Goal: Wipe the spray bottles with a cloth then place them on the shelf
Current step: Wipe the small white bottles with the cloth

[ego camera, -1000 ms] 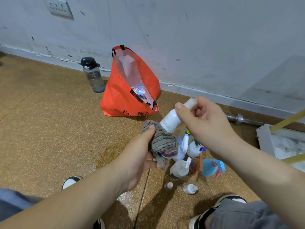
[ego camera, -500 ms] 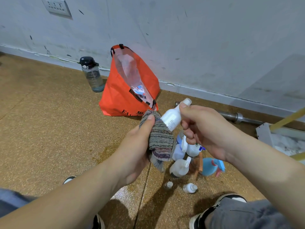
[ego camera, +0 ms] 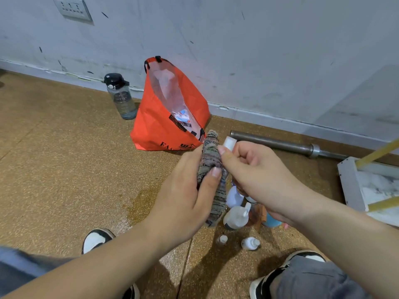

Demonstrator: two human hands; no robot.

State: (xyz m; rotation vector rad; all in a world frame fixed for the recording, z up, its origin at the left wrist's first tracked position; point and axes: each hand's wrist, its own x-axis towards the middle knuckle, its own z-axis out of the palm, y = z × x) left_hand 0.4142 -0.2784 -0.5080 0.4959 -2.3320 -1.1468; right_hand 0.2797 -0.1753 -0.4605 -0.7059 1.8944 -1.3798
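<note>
My left hand [ego camera: 183, 195] grips a striped grey cloth [ego camera: 212, 175] wrapped round a white spray bottle. Only the bottle's white cap [ego camera: 228, 143] shows above the cloth. My right hand [ego camera: 257, 175] holds the bottle near its top, thumb against the cloth. Below my hands, several more spray bottles [ego camera: 236, 215] stand clustered on the floor, and two small bottles [ego camera: 250, 243] sit nearer my feet. A white shelf [ego camera: 349, 182] with yellow rods sits low at the right edge.
An open orange bag [ego camera: 164, 126] leans by the wall, with a clear water bottle [ego camera: 121, 97] to its left. A metal bar [ego camera: 280, 144] lies along the wall base. My shoes [ego camera: 97, 239] are on the speckled brown floor, which has a wet patch.
The cloth has slid up the white bottle and now covers nearly all of it. My right hand shifted left and closer to the cloth.
</note>
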